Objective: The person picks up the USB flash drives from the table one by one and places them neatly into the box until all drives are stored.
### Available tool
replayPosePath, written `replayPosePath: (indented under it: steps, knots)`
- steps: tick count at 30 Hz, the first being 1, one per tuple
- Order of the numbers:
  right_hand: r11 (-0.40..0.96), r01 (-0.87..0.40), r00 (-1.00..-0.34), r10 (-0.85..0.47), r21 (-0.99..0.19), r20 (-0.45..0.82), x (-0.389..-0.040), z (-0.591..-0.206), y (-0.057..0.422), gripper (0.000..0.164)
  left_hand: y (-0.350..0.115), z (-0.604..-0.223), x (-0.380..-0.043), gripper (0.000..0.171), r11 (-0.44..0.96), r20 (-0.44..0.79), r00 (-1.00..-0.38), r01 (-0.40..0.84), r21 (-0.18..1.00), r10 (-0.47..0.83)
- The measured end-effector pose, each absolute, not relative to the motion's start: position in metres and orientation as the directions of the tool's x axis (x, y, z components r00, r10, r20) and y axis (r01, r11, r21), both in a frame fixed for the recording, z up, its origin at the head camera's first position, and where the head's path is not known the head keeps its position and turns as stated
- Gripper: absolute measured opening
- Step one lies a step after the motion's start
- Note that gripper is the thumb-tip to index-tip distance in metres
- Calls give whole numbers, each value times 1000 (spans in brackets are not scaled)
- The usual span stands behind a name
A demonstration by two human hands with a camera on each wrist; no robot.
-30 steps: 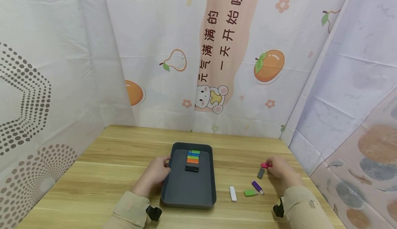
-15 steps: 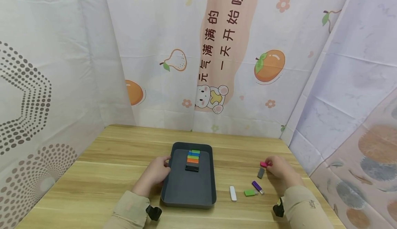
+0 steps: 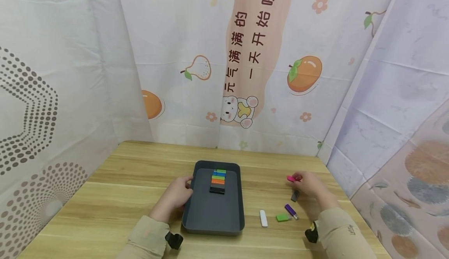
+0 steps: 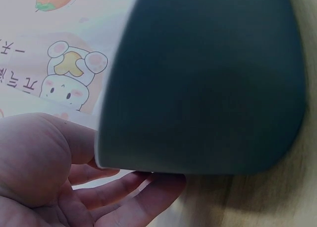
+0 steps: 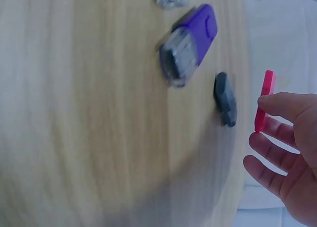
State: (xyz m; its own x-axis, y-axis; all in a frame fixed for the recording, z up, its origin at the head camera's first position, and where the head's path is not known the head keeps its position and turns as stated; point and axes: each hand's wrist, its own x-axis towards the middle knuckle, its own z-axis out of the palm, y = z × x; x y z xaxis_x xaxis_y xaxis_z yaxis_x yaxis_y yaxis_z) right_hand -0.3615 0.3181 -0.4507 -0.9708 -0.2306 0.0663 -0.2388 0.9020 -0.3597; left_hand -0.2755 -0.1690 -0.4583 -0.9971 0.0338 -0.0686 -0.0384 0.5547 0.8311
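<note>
At far left, beside the wooden counter (image 3: pixel 101 212), a pale curtain (image 3: pixel 80 107) with dotted patterns. Next, holding the left rim of a dark grey tray (image 3: pixel 212 218) in the left grip (image 3: pixel 174 194), with fingers bent at the edge. Inside that tray, toward the far end, a close row of slim sticks (image 3: pixel 218 181): black nearest, then grey, orange, green, blue and green again. Behind, a white cloth (image 3: pixel 175 25) with fruit prints. Right of the tray, lying apart on the counter, first a white stick (image 3: pixel 263 219), then a green stick (image 3: pixel 281 217), with a purple stick (image 3: pixel 290 210) just beside. Farther back, partly hidden by the right grip (image 3: pixel 309 185), a dark grey stick (image 3: pixel 294 198). Pinching a pink stick (image 3: pixel 290 178) between thumb and forefinger in the right grip, with other fingers loosely spread; apparently clear of the counter, near the dark grey stick. Farthest right, a pale hanging (image 3: pixel 428 165) with round brown and grey blotches.
</note>
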Motion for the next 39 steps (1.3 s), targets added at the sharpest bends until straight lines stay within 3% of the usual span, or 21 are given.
replayPosePath:
  steps: [9, 24, 39]
  knots:
    - [877, -287, -958, -264, -385, 112, -363, -440, 301, 24, -169, -460, -277, 56, 548, -76, -997, -48, 835, 30]
    - [856, -337, -941, -292, -391, 172, -367, -432, 278, 17, -170, -460, -275, 55, 565, -56, -998, -24, 825, 40]
    - [836, -333, -943, -287, -436, 171, -364, -424, 254, 21, -170, -459, -275, 56, 549, -65, -997, -33, 835, 39]
